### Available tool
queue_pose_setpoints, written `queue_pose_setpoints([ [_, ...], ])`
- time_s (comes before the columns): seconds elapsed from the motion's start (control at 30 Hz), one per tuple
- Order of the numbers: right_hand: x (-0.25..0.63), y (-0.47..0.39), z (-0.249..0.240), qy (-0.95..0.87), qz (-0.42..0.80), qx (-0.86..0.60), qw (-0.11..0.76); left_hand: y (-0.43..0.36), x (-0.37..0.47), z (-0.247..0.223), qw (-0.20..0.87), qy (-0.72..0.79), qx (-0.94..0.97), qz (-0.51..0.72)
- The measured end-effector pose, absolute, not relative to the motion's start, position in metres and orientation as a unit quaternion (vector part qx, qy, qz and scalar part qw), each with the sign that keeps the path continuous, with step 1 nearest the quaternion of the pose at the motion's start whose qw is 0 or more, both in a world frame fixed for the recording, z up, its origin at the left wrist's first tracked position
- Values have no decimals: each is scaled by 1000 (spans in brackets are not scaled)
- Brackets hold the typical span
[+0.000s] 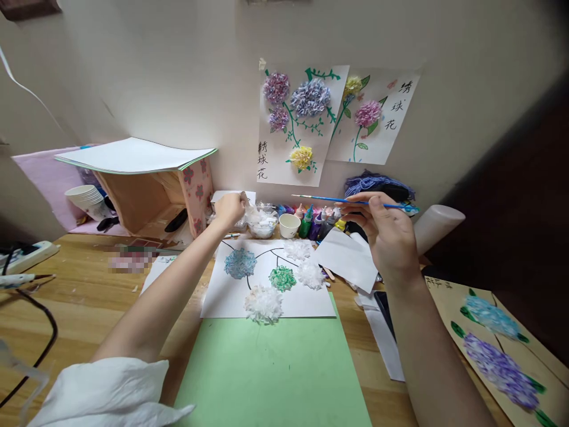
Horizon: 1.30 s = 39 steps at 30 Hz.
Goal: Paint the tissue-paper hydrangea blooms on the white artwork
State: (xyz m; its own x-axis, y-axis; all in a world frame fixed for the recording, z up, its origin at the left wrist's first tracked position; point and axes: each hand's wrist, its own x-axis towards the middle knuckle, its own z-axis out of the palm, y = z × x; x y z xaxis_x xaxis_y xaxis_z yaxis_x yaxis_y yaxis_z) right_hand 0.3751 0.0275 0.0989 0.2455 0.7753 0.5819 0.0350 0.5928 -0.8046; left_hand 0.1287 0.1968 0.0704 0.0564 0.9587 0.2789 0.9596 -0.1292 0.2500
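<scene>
A green sheet [275,370] lay nearest, under the flower picture [306,305]. A clear bowl [261,232] beyond held white shreds [263,222]; beside it stood a paper cup [289,231], contents unclear, then paint bottles [306,226]. Loose paper [349,261] partly blocked their front. The hands were apart: the right hand [389,231] pinched a blue paintbrush [320,198]; the left hand [230,209] hung by the bowl, grip impossible to tell.

1. Mounting: single head-worn camera, above and behind the left bare hand [229,209] and right bare hand [393,234], facing forward and down.
2. Near field: pale green rectangular paper sheet [275,367], on the viewer's side of the fingers [377,209].
3. Far field: plain grey wall [178,71], beyond the fingers.
4. Coverage: wide; both bare forearms [173,296] extend away from the camera.
</scene>
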Motion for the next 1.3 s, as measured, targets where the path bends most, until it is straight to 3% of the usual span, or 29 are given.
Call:
queue_pose_setpoints([
  [0.23,372,26,99,-546,279,-366,700,199,112,61,-23,-675,-710,-198],
  [0.57,373,26,98,-550,283,-371,693,220,109,66,-45,-623,-712,-320],
  [0.87,372,26,97,-547,282,-378,691,206,107,113,-19,-567,-727,-387],
  [1.07,372,28,95,-546,282,-379,692,195,99,140,15,-520,-784,-339],
  [1.3,372,27,96,-547,284,-376,692,197,107,116,1,-504,-818,-279],
])
